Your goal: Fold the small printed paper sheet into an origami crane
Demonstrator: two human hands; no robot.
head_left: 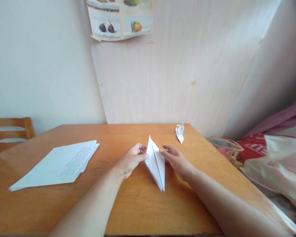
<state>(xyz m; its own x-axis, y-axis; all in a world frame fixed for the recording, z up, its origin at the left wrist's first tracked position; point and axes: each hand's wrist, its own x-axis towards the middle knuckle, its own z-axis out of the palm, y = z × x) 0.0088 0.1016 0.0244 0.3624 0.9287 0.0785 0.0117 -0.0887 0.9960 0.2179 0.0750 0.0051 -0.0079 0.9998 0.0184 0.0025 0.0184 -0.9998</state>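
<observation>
Between my two hands is a piece of folded white paper (pixel 156 163), a long diamond with a slit down its middle and two points at the near end. My left hand (pixel 133 158) pinches its left edge, thumb on top. On the right edge rests the thumb of my right hand (pixel 177 160), with the fingers curled behind the paper and partly hidden. A small folded paper figure (pixel 180 132), like an origami bird, lies farther back on the right.
A wooden table (pixel 128 210) carries everything. At the left lies a stack of printed paper sheets (pixel 56 164). A wooden chair (pixel 12 131) stands beyond the left edge. Plastic bags (pixel 276 168) are heaped past the right edge. Fruit pictures (pixel 120 19) hang on the wall behind.
</observation>
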